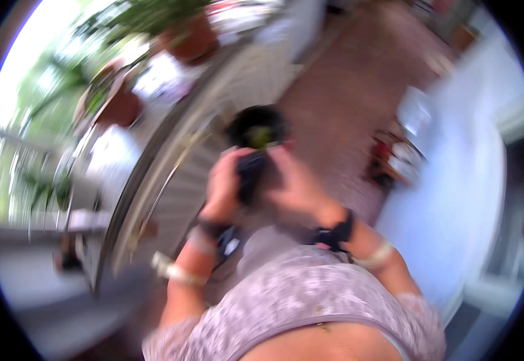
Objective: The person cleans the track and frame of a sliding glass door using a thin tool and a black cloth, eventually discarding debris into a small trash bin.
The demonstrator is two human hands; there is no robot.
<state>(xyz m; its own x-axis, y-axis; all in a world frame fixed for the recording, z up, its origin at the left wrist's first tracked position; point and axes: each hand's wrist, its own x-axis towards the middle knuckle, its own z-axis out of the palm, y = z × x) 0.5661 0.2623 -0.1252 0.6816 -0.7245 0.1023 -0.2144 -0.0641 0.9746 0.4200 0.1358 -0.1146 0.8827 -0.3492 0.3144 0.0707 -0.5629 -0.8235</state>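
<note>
A black plant pot (249,173) is held out in front of my body, its dark round opening towards me. Something green, likely a small plant (261,135), shows inside it. My left hand (224,180) grips the pot's near left side. On the other side, my right hand (295,180) is closed around the right edge, thumb towards the rim. Dark bands circle both wrists, and pale bands sit higher on the forearms. Motion blur hides the fingertips and the pot's fine detail.
To the left runs a windowsill (147,153) bearing terracotta pots with plants, such as a large terracotta pot (192,40). Beneath it is a ribbed radiator or cover (176,180). Brown flooring (334,90) stretches ahead. Blurred items (395,160) stand by the pale wall (442,171) at right.
</note>
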